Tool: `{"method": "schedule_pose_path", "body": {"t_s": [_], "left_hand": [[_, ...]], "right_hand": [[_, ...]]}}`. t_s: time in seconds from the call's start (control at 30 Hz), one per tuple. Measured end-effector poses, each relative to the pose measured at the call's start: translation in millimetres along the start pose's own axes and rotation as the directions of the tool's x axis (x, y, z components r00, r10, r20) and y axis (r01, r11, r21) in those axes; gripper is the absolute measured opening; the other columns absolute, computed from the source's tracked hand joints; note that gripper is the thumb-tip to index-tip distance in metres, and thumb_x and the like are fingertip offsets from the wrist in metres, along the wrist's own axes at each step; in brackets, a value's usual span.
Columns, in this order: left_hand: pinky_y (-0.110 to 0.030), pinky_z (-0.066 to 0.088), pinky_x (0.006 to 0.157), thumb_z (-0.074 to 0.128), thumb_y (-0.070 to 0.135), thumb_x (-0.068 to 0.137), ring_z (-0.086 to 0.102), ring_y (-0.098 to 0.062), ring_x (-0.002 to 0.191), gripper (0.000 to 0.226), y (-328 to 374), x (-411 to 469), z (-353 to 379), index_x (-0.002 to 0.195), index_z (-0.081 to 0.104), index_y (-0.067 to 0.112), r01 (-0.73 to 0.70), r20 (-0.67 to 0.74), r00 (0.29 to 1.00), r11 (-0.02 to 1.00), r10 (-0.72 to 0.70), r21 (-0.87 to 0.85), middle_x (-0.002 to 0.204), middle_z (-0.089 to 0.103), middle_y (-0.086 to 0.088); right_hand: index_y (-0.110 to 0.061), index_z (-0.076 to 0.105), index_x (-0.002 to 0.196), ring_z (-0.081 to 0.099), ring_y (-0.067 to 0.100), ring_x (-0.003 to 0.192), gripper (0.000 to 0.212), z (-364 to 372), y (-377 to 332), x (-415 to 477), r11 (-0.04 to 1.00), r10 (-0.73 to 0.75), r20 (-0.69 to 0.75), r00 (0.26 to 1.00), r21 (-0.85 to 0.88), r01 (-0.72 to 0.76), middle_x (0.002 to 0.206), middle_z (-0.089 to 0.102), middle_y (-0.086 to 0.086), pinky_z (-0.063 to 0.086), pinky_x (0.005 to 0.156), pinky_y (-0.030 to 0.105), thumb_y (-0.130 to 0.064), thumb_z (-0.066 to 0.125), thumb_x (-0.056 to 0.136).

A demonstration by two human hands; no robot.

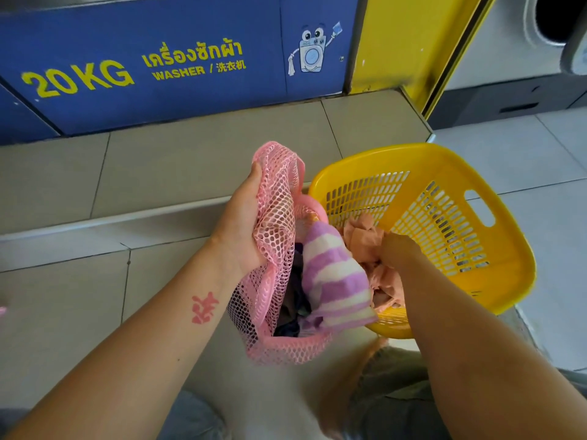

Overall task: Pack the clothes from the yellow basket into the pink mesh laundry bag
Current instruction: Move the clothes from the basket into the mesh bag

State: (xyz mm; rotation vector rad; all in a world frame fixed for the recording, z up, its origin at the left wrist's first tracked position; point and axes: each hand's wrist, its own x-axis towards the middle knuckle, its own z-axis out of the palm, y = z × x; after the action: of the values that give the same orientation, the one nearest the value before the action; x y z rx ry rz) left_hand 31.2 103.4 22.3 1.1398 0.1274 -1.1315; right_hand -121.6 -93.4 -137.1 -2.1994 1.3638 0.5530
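Note:
My left hand (243, 227) grips the rim of the pink mesh laundry bag (273, 312) and holds its mouth up and apart. Dark clothes (293, 300) lie inside the bag. A purple-and-white striped cloth (333, 281) hangs over the bag's right edge, half in and half out. The yellow basket (495, 192) stands tilted just to the right, touching the bag. My right hand (397, 249) reaches into the basket, fingers closed on a peach-coloured garment (365, 236) that lies crumpled at the bottom.
A blue washer front (158, 68) marked 20 KG stands on a raised tiled step (190, 160) straight ahead. A yellow panel (409, 42) and a grey machine (514, 58) are at the upper right. My knees in grey trousers (397, 398) are below the basket.

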Motion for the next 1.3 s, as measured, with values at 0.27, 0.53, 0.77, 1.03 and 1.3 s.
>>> {"method": "schedule_pose_path", "body": {"t_s": [0.27,0.53,0.77,1.03,1.3], "left_hand": [[-0.037,0.058,0.072,0.040,0.061,0.098,0.073,-0.028,0.093,0.060,15.0,-36.8,-7.8,0.127,0.064,0.015,-0.076,-0.112,0.990,0.994,0.085,0.077,0.108,0.075,-0.014],[-0.038,0.056,0.071,0.041,0.060,0.098,0.070,-0.028,0.098,0.058,18.9,-68.3,-12.8,0.132,0.061,0.017,-0.131,-0.110,0.984,0.986,0.143,0.107,0.112,0.072,-0.014],[-0.032,0.056,0.064,0.037,0.056,0.101,0.072,-0.025,0.084,0.056,25.4,-78.1,-20.2,0.135,0.057,0.017,-0.157,-0.041,0.986,0.982,0.162,0.101,0.108,0.074,-0.009],[-0.039,0.054,0.077,0.034,0.057,0.101,0.076,-0.027,0.082,0.057,37.5,-75.1,-33.3,0.124,0.065,0.015,-0.138,0.065,0.988,0.990,0.138,-0.005,0.095,0.077,-0.013],[-0.041,0.056,0.083,0.038,0.059,0.099,0.075,-0.030,0.086,0.056,43.3,-75.5,-50.9,0.105,0.072,0.015,-0.159,0.052,0.987,0.984,0.155,0.077,0.097,0.077,-0.016]], "right_hand": [[-0.005,0.059,0.109,0.058,0.044,0.107,0.023,-55.5,-11.1,-40.6,0.947,0.002,-0.393,0.919,0.298,0.125,0.114,0.063,0.027,0.045,0.080,0.039,-0.012,0.046,0.091],[-0.013,0.059,0.113,0.055,0.027,0.092,0.042,-116.7,-34.4,-127.0,0.727,0.075,-0.689,0.720,0.532,0.433,0.105,0.065,0.014,0.031,0.067,0.026,0.002,0.037,0.080],[-0.024,0.052,0.090,0.049,-0.005,0.058,0.034,-194.5,-70.1,-209.6,0.542,0.048,-0.884,0.466,0.414,0.731,0.066,0.049,-0.016,0.034,0.053,0.011,0.001,0.034,0.077],[-0.025,0.051,0.084,0.050,0.003,0.056,0.028,-196.8,-134.1,-277.8,0.286,-0.245,-0.935,0.256,0.183,0.941,0.066,0.052,-0.011,0.040,0.053,0.026,0.000,0.041,0.078],[-0.019,0.055,0.109,0.060,0.031,0.109,0.045,-55.3,-141.5,-187.3,0.743,-0.664,-0.076,0.743,-0.178,0.646,0.117,0.060,0.008,0.051,0.087,0.042,-0.044,0.055,0.071]]}}
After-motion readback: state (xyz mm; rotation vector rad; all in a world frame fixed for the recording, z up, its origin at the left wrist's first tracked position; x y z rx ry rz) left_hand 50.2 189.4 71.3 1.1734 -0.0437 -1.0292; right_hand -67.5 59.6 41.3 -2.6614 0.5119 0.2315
